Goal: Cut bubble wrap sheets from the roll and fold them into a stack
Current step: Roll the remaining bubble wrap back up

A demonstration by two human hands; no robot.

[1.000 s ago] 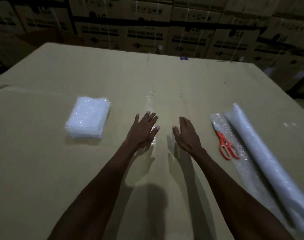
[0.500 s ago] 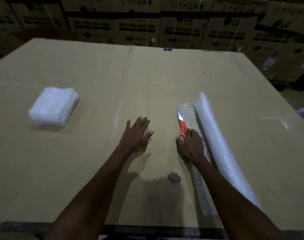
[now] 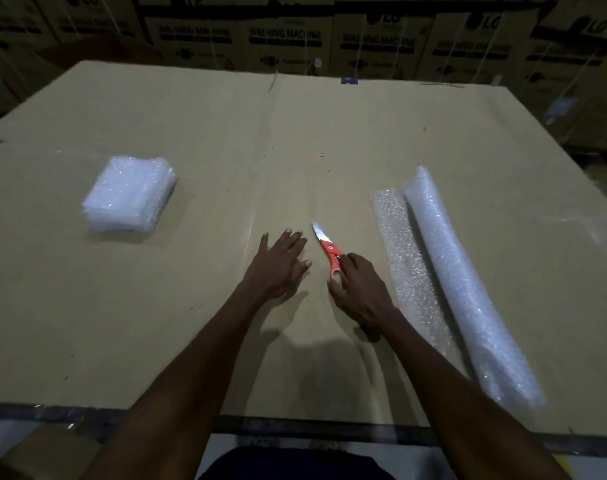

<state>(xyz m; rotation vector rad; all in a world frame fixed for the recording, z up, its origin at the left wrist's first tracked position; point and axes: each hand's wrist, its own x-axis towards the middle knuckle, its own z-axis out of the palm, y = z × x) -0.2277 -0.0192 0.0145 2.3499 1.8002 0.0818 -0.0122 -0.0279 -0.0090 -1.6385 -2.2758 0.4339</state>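
A bubble wrap roll (image 3: pixel 468 285) lies on the right of the cardboard table top (image 3: pixel 225 133), its loose end (image 3: pixel 404 251) spread flat to its left. A stack of folded bubble wrap sheets (image 3: pixel 130 194) sits at the left. My right hand (image 3: pixel 359 289) grips the orange handles of the scissors (image 3: pixel 329 249), blades closed and pointing away, left of the loose end. My left hand (image 3: pixel 277 263) rests flat on the table with fingers spread, just left of the scissors, holding nothing.
Stacked washing machine cartons (image 3: pixel 295 39) line the wall behind the table. The table's near edge (image 3: pixel 295 424) runs across the bottom, close to my body. A small speck (image 3: pixel 322 154) lies on the cardboard mid-table.
My right hand reached the scissors on the loose bubble wrap, took hold of them and carried them left, off the wrap, toward my left hand. The left hand stayed flat.
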